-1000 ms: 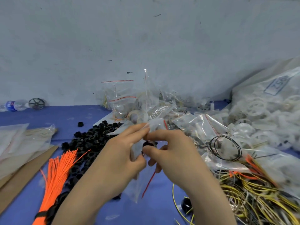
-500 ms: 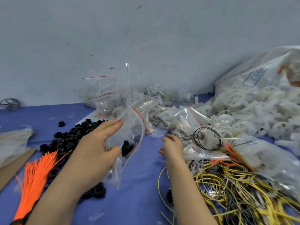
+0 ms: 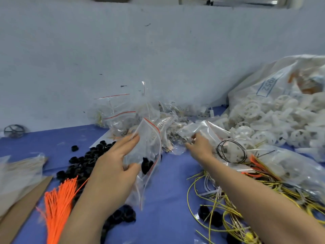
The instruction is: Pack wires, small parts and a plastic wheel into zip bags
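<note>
A pale wall [image 3: 158, 59] backs our blue counter [image 3: 167, 199]. At centre frame our left hand [image 3: 112, 166] pinches a zip bag [image 3: 147, 152] holding black parts [image 3: 146, 164]. Right of it our right hand [image 3: 199, 145] reaches into the bag pile [image 3: 202, 129]; we cannot tell its grip.

Two bare forearms enter from the 6 o'clock edge, sleeveless as far as the frame shows. The left hand [image 3: 112, 166] and right hand [image 3: 199, 146] wear no gloves, rings, or watches; short plain nails.
</note>
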`<state>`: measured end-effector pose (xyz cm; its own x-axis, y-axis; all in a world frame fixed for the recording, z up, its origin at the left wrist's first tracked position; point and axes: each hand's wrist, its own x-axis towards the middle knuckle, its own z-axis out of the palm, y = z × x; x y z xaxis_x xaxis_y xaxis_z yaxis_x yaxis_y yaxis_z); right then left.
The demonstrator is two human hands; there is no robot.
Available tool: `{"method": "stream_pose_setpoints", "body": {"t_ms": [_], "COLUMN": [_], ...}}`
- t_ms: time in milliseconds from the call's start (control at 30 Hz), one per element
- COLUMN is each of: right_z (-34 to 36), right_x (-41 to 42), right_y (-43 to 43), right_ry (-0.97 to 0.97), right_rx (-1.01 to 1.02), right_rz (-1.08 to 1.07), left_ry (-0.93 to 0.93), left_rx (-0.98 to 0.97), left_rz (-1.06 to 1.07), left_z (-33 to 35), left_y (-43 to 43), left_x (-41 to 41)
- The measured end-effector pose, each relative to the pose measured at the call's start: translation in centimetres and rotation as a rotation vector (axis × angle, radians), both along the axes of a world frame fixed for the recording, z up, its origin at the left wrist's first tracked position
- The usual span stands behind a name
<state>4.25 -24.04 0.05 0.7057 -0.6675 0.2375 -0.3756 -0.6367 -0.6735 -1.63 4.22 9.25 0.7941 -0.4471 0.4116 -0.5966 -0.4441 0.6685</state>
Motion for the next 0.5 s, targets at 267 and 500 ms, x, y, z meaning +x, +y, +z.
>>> {"method": "stream_pose_setpoints", "body": {"t_ms": [267,500], "right_z": [13.0,17.4], "right_x": [-6.9,-11.8], "right_y": [3.9,8.9], "right_ry": [-0.777,-0.256], "right_rx": [1.530,1.127], "right_rz": [0.342,0.795], "left_ry": [0.005,0.011], "left_rx": [0.030,-0.061], "left_rz": [-0.037,-0.003], "left_z": [-0.3,-0.1], "left_y": [-1.8,-2.8], "left_x": [-0.6,-1.8]}}
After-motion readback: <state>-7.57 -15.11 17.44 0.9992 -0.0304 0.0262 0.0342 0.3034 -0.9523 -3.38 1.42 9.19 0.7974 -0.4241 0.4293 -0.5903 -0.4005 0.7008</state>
